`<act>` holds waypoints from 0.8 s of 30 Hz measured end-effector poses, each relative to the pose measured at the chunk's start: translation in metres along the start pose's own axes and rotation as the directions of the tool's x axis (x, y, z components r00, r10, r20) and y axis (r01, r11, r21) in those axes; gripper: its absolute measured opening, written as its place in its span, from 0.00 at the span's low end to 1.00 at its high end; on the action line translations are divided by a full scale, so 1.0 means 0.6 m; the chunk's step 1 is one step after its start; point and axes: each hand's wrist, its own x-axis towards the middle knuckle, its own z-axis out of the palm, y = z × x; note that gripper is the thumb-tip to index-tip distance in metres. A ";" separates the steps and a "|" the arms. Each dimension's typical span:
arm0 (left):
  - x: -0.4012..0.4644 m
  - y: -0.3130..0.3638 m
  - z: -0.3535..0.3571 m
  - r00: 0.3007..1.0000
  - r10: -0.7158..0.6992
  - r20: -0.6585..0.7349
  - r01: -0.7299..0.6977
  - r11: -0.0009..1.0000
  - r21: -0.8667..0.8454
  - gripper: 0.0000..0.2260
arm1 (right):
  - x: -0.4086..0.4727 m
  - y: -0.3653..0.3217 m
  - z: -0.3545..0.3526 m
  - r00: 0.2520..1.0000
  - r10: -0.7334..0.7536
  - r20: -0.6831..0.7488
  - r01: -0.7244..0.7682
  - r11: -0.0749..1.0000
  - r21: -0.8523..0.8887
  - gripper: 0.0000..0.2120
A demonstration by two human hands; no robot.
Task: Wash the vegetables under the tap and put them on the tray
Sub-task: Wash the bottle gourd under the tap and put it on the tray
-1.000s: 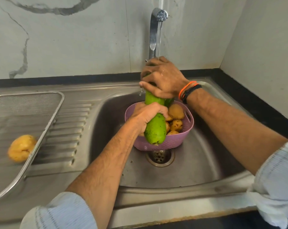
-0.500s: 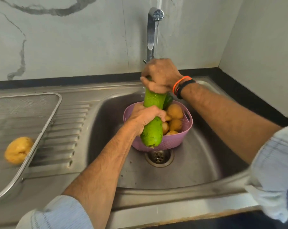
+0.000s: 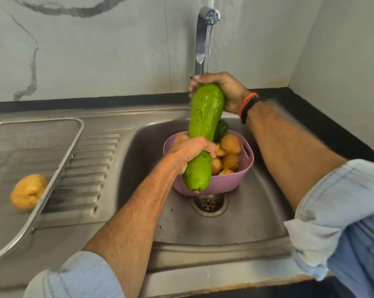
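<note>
Long green gourd (image 3: 205, 117) held tilted under running steel tap (image 3: 203, 35), over pink plastic basket (image 3: 224, 183) of potatoes in sink; left hand (image 3: 188, 153) grips lower part, right hand (image 3: 227, 91) grips top; one yellow potato (image 3: 28, 191) on mesh steel tray (image 3: 59, 168)

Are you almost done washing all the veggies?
Not yet. One potato already lies on the mesh tray. The left hand and right hand grip the green gourd under the running tap. More potatoes and a dark green vegetable wait in the pink basket.
</note>
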 end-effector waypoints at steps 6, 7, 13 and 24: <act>0.011 -0.006 -0.004 0.998 -0.001 -0.055 -0.001 0.999 -0.038 0.11 | -0.005 0.084 0.036 0.938 -0.101 -0.332 0.193 0.946 0.259 0.19; 0.013 -0.006 -0.005 0.997 0.003 -0.078 -0.006 0.999 -0.037 0.13 | -0.008 0.093 0.044 0.918 -0.076 -0.390 0.165 0.965 0.201 0.26; 0.038 -0.017 -0.003 0.979 0.081 -0.188 -0.075 0.996 0.041 0.24 | -0.026 0.110 0.074 0.795 -0.105 -0.597 0.144 0.989 0.017 0.32; 0.037 -0.019 -0.004 0.985 0.068 -0.158 -0.051 0.993 0.107 0.28 | -0.050 0.111 0.069 0.773 0.021 -0.634 -0.170 0.970 -0.175 0.55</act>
